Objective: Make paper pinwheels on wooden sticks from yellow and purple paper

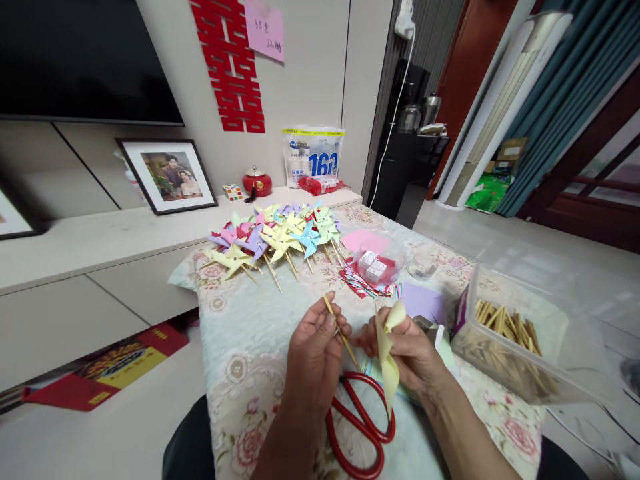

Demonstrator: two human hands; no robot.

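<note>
Hands meet over a flowered tablecloth (240, 360): the left hand (315, 353) pinches a thin wooden stick (341, 333), its long axis slanting from upper left down toward the right hand (407, 350), whose fingers are closed on a folded pale-yellow paper (387, 353). Stick tip and paper sit just beside each other. Red scissors (360, 420) lie beneath; finished pinwheels (275, 237) pile beyond, a clear box of sticks (510, 333) at right.
</note>
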